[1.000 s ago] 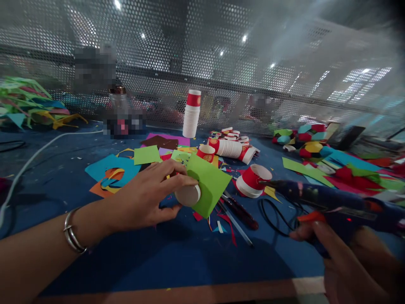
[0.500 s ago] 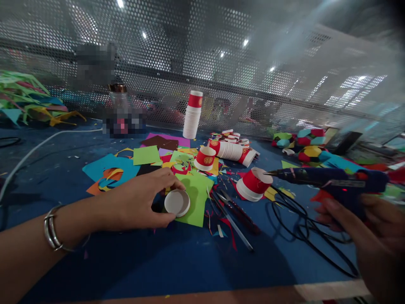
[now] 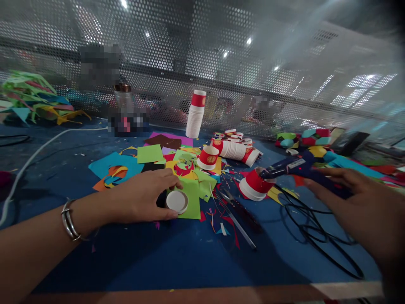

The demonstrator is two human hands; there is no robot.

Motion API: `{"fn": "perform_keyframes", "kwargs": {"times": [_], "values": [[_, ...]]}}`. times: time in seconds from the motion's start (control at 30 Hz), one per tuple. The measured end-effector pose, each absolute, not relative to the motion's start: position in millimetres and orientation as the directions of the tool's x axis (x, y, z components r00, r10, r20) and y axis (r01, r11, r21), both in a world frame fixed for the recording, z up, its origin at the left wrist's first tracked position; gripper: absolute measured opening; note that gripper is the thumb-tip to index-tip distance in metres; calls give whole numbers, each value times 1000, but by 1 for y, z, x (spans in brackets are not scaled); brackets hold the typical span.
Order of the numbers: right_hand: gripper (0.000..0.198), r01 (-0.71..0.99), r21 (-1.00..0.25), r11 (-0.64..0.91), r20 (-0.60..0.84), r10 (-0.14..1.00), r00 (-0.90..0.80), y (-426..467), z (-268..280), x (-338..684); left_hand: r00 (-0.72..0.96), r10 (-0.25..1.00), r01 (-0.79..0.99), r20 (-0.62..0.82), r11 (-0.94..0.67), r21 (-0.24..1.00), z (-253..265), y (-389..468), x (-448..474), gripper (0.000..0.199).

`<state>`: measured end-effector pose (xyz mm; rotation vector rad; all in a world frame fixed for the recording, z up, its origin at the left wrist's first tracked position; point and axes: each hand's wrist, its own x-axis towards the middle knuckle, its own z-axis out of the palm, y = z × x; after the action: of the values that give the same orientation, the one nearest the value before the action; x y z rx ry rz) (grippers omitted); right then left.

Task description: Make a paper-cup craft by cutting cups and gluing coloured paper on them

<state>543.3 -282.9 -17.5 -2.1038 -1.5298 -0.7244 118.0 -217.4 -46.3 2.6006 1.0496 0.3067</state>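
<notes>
I watch through one head-worn camera, looking forward and down over the blue table (image 3: pixel 158 257). It sits close: the left hand (image 3: pixel 142 194) and right hand (image 3: pixel 357 198) reach in large from either side, and the table's front edge (image 3: pixel 190 294) crosses the bottom. Farther off, a perforated screen (image 3: pixel 158 50) fills my upper view, slanting down rightward.

Round white piece (image 3: pixel 177 202) on green paper (image 3: pixel 193 206)

My scene is dim, with small white lights (image 3: pixel 249 41) glaring through the far grey perforated metal screen (image 3: pixel 164 105). Soft shadow lies on the near blue tabletop (image 3: pixel 158 257). My bare right hand (image 3: pixel 357 202) looks soft, the right edge smeared and stretched; blocky pixels mask patches far left.
</notes>
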Motion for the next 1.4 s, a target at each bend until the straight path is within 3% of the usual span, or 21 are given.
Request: {"fn": "perform_keyframes", "kwargs": {"times": [0.13,0.27,0.37,0.47,0.53,0.6,0.7,0.8,0.9,1.03,1.13,1.2,1.27,1.33,1.4], "values": [[47,953,-71,-294,525,802,286,-276,-5,517,698,713,650,68,-671,357,-50,-215,118,51],[46,951,-80,-299,439,846,303,-271,-5,513,701,709,646,78,-678,351,-53,-215,118,44],[45,974,14,-226,597,783,174,-271,-10,515,699,702,628,138,-695,350,-50,-217,119,40],[52,993,85,-84,834,551,-24,-277,-11,502,655,713,615,251,-696,372,-44,-222,121,42],[44,1000,19,10,850,526,-21,-282,-10,481,614,726,611,311,-686,396,-41,-225,124,44],[32,989,-70,127,771,636,-27,-285,-8,453,580,723,605,376,-691,396,-39,-227,128,45],[28,860,-404,313,516,854,-68,-279,-9,415,540,706,608,457,-703,368,-40,-230,132,45],[30,645,-703,298,232,955,-187,-267,-15,391,528,696,613,487,-709,350,-43,-232,134,44],[26,403,-881,247,122,942,-312,-255,-24,377,520,679,620,518,-717,318,-47,-231,134,42],[30,198,-963,182,94,918,-386,-246,-36,363,534,618,635,577,-744,209,-51,-229,136,36],[34,158,-972,173,101,917,-386,-241,-44,359,566,554,626,610,-771,118,-53,-229,139,36],[30,162,-970,182,112,924,-366,-239,-47,361,550,551,630,628,-767,120,-53,-230,141,43],[26,165,-969,182,115,929,-350,-237,-50,365,449,599,660,663,-722,206,-53,-232,143,62],[25,166,-970,179,110,929,-353,-236,-53,371,300,696,671,652,-640,375,-55,-231,144,82],[27,156,-973,171,102,922,-373,-236,-55,376,296,784,630,546,-590,505,-58,-228,145,82]]}}
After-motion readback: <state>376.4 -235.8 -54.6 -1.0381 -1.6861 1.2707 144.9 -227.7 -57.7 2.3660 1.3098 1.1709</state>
